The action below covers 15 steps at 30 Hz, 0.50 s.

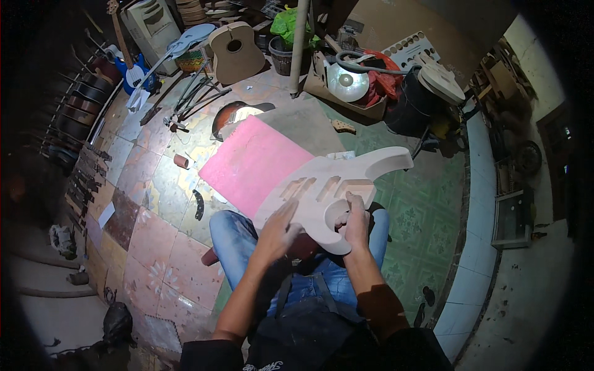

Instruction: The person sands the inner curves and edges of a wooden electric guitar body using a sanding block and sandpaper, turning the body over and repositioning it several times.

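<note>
A pale, unpainted electric guitar body with several routed cavities is held over my jeans-clad legs, its long horn pointing up to the right. My left hand lies on the lower left of its face, fingers stretched out. My right hand grips the body at the curved cutout, thumb on top and the other fingers partly hidden. Beyond the body, a pink sheet lies on a grey mat.
Acoustic guitar body, cardboard box and dark bucket line the back. A blue guitar and rack of instruments stand left. A tiled step runs along the right. Small offcuts lie on the floor.
</note>
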Each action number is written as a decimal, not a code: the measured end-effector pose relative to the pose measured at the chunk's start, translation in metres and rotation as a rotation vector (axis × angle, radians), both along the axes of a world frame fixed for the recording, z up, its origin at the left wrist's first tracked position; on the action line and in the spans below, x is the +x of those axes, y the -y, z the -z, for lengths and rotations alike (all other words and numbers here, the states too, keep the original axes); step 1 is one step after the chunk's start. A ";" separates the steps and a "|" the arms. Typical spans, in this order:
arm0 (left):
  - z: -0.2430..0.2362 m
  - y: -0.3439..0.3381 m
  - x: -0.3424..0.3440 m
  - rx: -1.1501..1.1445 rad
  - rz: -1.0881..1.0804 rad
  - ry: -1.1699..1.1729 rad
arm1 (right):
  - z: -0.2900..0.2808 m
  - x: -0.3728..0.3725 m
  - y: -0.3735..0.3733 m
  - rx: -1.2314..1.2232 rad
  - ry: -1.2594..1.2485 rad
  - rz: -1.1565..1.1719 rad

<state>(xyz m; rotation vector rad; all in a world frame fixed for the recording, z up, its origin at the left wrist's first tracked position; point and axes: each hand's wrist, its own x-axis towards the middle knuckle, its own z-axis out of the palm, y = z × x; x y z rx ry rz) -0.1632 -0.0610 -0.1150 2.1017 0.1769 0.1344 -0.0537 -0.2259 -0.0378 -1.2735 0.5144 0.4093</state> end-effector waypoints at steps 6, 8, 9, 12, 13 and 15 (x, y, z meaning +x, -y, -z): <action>0.086 -0.023 0.022 -0.083 0.040 -0.244 | 0.006 -0.009 0.004 0.043 0.136 -0.051; 0.061 -0.002 0.032 -0.097 0.043 -0.054 | 0.020 -0.007 0.014 0.032 0.146 -0.070; 0.049 0.007 0.031 -0.097 0.042 -0.057 | 0.025 -0.007 0.015 0.030 0.151 -0.102; 0.011 0.026 0.031 -0.028 0.117 0.070 | 0.013 -0.010 0.014 0.041 0.191 -0.096; 0.002 0.027 0.033 -0.050 0.141 0.089 | 0.012 -0.009 0.014 0.037 0.194 -0.087; -0.001 0.026 0.039 -0.070 0.167 0.109 | 0.010 -0.009 0.015 0.047 0.189 -0.105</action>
